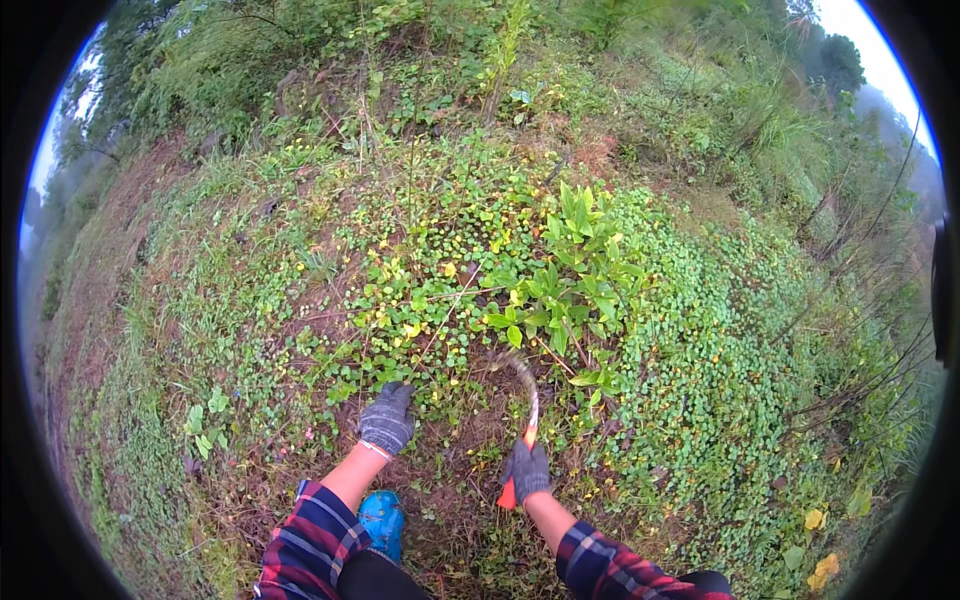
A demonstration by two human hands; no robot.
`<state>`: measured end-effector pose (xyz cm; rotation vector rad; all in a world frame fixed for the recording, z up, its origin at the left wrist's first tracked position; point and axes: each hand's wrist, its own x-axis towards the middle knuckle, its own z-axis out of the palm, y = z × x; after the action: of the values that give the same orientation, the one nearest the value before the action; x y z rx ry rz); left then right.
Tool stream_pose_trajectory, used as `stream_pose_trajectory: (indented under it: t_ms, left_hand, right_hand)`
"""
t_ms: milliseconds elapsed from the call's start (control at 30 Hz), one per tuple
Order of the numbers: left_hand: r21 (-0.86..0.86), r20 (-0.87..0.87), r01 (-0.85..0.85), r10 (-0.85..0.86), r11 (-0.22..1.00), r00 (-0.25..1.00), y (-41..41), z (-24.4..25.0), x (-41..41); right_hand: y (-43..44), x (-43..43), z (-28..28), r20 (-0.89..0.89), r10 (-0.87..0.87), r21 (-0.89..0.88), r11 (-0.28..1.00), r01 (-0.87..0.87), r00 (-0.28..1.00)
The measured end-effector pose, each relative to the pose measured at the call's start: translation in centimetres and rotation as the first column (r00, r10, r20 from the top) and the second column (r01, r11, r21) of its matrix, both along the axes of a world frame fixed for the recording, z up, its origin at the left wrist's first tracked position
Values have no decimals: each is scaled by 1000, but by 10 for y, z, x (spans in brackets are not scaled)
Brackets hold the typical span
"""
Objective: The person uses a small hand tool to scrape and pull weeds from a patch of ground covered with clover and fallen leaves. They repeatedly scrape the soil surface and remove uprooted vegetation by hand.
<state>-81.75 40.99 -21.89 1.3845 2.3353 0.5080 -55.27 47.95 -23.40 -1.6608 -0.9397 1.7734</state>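
Observation:
My right hand [528, 471], in a grey knit glove, grips the red-orange handle of a sickle [532, 397]. Its curved blade, muddy towards the tip, reaches up and left over bare soil and low weeds, just below a leafy green shrub [562, 300]. My left hand [388, 420], gloved alike, is lowered over the clover-like ground cover [420, 330] left of the sickle. Whether its fingers hold any stems cannot be told. A thin dry stalk [450, 315] slants up and right from near that hand.
My blue shoe [382, 523] stands below my left hand. Dense low plants cover the slope. Thin bare branches [862, 397] stick out at the right, and taller bushes [217, 67] rise at the upper left. Brown soil [120, 225] shows along the left.

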Motion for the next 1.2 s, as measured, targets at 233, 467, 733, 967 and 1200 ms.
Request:
stream_pose_trajectory:
  t_ms: [233, 467, 733, 967, 1200]
  left_hand:
    - [107, -5, 20, -19, 994, 1000, 6, -7, 4]
    - [179, -63, 22, -11, 984, 998, -8, -13, -11]
    - [182, -53, 51, -42, 982, 998, 0, -16, -4]
    - [140, -89, 28, -16, 990, 996, -22, -19, -22]
    - [117, 44, -17, 12, 993, 999, 1, -5, -9]
  right_hand:
    - [-33, -23, -52, 223, 318, -148, 945, -291, 921]
    - [-4, -8, -13, 356, 423, -100, 904, -416, 833]
    - [-18, -65, -32, 172, 353, -125, 934, -335, 920]
    - [-21, -44, 10, 150, 329, -77, 944, -321, 932]
    - [8, -79, -35, 355, 535, -127, 840, -528, 766]
